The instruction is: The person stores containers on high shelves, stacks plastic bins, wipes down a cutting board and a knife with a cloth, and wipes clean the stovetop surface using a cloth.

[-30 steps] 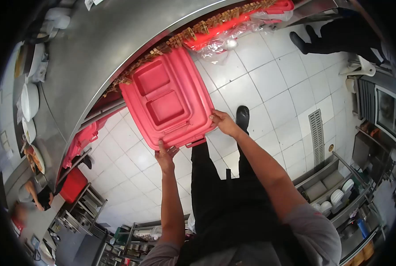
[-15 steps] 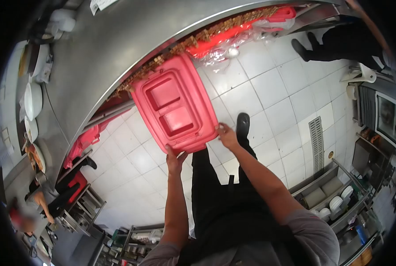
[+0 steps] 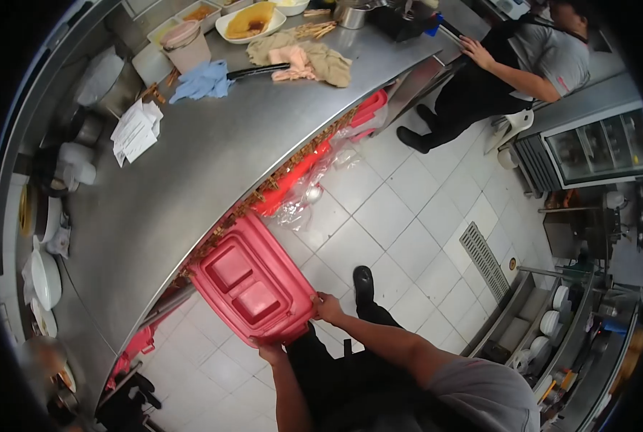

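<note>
A: Where's the tub?
B: Red lidded tub (image 3: 301, 277) is in front of our legs, above the floor (image 3: 397, 219). Far end meets the counter (image 3: 184, 180) edge in our view, by the row of wooden pegs (image 3: 271, 183). Can't tell if it touches them, or what bears its weight.
A: Hands?
B: Both on it. Our right hand (image 3: 328, 308) has the right side near the close corner, fingers curled together round the rim. Our left hand (image 3: 269, 351) is at the near left corner, gripping the edge; its fingertips are partly hidden, so we can't tell how they're spaced.
A: Lid?
B: On. Two square recesses face up at us. Tub sits skewed to our body.
A: Around it?
B: Clear plastic bag (image 3: 292, 214) just beyond the tub, hanging below the counter edge. Our black shoe (image 3: 363, 281) is on the tiles, right of the tub. Up top we see papers (image 3: 137, 132), a blue cloth (image 3: 204, 81) and a tan cloth (image 3: 330, 66).
A: Anyone near?
B: One co-worker (image 3: 552, 57), far right end, well apart from us, one hand at the counter edge. Floor grate (image 3: 483, 252) lies to our right.
</note>
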Tool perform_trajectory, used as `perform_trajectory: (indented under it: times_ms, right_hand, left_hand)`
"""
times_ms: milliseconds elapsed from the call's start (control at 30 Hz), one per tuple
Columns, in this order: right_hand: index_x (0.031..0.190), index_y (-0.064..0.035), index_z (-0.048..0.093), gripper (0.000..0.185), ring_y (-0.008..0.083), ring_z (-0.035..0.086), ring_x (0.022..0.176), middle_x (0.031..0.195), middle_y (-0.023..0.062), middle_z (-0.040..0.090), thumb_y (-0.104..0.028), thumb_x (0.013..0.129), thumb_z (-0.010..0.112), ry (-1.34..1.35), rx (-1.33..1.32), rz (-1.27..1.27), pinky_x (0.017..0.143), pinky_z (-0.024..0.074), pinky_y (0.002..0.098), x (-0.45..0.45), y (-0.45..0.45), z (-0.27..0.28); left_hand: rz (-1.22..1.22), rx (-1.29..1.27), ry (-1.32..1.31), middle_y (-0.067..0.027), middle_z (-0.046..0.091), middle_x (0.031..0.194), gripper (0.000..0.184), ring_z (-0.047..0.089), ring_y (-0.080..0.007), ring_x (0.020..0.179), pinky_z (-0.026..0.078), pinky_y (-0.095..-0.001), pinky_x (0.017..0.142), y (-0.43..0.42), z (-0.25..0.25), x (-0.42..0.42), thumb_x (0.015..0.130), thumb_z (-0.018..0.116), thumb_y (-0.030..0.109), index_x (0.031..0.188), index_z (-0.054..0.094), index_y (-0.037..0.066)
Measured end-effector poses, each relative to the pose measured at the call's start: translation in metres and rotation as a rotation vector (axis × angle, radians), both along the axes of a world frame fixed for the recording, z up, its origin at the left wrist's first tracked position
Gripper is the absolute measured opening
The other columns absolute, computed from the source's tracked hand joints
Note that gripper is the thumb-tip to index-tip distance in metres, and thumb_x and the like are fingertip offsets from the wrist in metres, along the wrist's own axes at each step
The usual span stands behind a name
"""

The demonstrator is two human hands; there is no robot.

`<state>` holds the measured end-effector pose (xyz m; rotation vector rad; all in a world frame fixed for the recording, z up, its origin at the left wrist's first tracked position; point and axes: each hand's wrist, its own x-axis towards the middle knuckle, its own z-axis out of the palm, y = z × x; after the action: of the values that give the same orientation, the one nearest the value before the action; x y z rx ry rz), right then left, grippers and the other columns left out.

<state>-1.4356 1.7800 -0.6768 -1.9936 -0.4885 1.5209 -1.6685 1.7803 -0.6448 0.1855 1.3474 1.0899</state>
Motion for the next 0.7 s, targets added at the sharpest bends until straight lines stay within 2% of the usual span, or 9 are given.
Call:
perform_trajectory:
  times_ms: [267, 367, 400, 433, 467, 533, 567, 600, 700]
  right_hand:
    - [0.123, 0.0011, 0.062, 0.049, 0.026, 0.072, 0.067, 0.092, 0.0186, 0.07, -0.039, 0.094, 0.062, 0.166, -0.063, -0.111, 0.055, 0.063, 0.0351, -0.004, 0.132, 0.039]
    - [0.126, -0.0016, 0.06, 0.052, 0.0304, 0.072, 0.081, 0.099, 0.0188, 0.07, -0.039, 0.091, 0.065, 0.152, -0.025, -0.323, 0.064, 0.0625, 0.0405, -0.016, 0.19, 0.033]
    - [0.126, -0.0029, 0.06, 0.051, 0.0323, 0.071, 0.085, 0.103, 0.0187, 0.07, -0.039, 0.09, 0.065, -0.051, 0.09, -0.175, 0.069, 0.0609, 0.0426, -0.012, 0.205, 0.026]
    - [0.126, -0.0042, 0.061, 0.05, 0.0341, 0.07, 0.089, 0.107, 0.0186, 0.069, -0.039, 0.09, 0.065, -0.261, 0.189, -0.041, 0.075, 0.0593, 0.0446, -0.003, 0.213, 0.02]
    - [0.126, -0.0054, 0.061, 0.05, 0.036, 0.069, 0.093, 0.11, 0.0185, 0.069, -0.038, 0.09, 0.065, -0.479, 0.265, 0.086, 0.08, 0.0577, 0.0466, 0.007, 0.209, 0.021]
    - [0.119, -0.0095, 0.064, 0.043, 0.0362, 0.066, 0.095, 0.104, 0.0146, 0.07, -0.038, 0.087, 0.064, -0.619, 0.456, 0.431, 0.087, 0.0529, 0.0468, 0.051, 0.167, 0.04]
    - [0.104, -0.0126, 0.067, 0.033, 0.0303, 0.066, 0.084, 0.087, 0.0103, 0.067, -0.039, 0.085, 0.063, -0.932, 0.737, 0.662, 0.076, 0.0544, 0.0442, 0.072, 0.146, -0.052]
    - [0.089, -0.0148, 0.067, 0.022, 0.0274, 0.064, 0.076, 0.074, 0.0067, 0.062, -0.035, 0.082, 0.064, -0.934, 0.685, 0.795, 0.068, 0.0531, 0.0444, 0.099, 0.105, -0.036]
    - [0.086, -0.0157, 0.069, 0.026, 0.0311, 0.066, 0.079, 0.079, 0.0092, 0.067, -0.039, 0.076, 0.065, -0.864, 0.038, 0.957, 0.066, 0.0526, 0.0462, 0.161, -0.06, 0.001]
  left_hand:
    - [0.088, 0.014, 0.025, -0.0179, 0.05, 0.136, 0.088, 0.06, -0.0341, 0.109, 0.059, -0.0464, 0.077, 0.118, -0.012, -0.016, 0.09, 0.045, 0.071, 0.146, 0.034, 0.004]
    - [-0.208, 0.092, -0.233, -0.0205, 0.049, 0.138, 0.087, 0.057, -0.0393, 0.116, 0.048, -0.0554, 0.094, 0.181, -0.064, -0.081, 0.089, 0.047, 0.072, 0.145, 0.036, 0.005]
    - [-0.364, 0.146, -0.315, -0.0217, 0.049, 0.138, 0.089, 0.056, -0.0405, 0.116, 0.045, -0.0573, 0.097, 0.2, -0.079, -0.104, 0.088, 0.047, 0.073, 0.144, 0.036, 0.004]
    - [-0.466, -0.332, -0.117, -0.0254, 0.048, 0.137, 0.092, 0.055, -0.0402, 0.118, 0.039, -0.0576, 0.101, 0.215, -0.028, -0.112, 0.086, 0.048, 0.076, 0.14, 0.039, 0.002]
    - [-0.405, -0.393, 0.243, -0.0268, 0.054, 0.13, 0.091, 0.061, -0.037, 0.107, 0.045, -0.0567, 0.09, 0.216, 0.002, -0.104, 0.085, 0.049, 0.076, 0.136, 0.041, 0.001]
    - [-0.775, -0.147, 0.591, -0.0242, 0.063, 0.116, 0.088, 0.066, -0.0353, 0.098, 0.051, -0.0568, 0.076, 0.207, 0.025, -0.12, 0.086, 0.052, 0.072, 0.139, 0.041, 0.003]
    - [-1.025, 0.076, 0.769, -0.0172, 0.068, 0.096, 0.067, 0.069, -0.0297, 0.078, 0.053, -0.0474, 0.056, 0.2, 0.023, -0.134, 0.09, 0.057, 0.061, 0.128, 0.052, 0.006]
    - [-1.123, 0.109, 0.819, -0.0082, 0.068, 0.078, 0.038, 0.067, -0.0133, 0.065, 0.053, -0.0362, 0.052, 0.188, 0.015, -0.144, 0.085, 0.067, 0.024, 0.119, 0.066, 0.006]
    - [-1.523, -0.227, 0.637, -0.0151, 0.073, 0.088, 0.04, 0.071, -0.0233, 0.074, 0.059, -0.041, 0.068, 0.14, 0.034, -0.147, 0.085, 0.066, 0.028, 0.117, 0.066, 0.005]
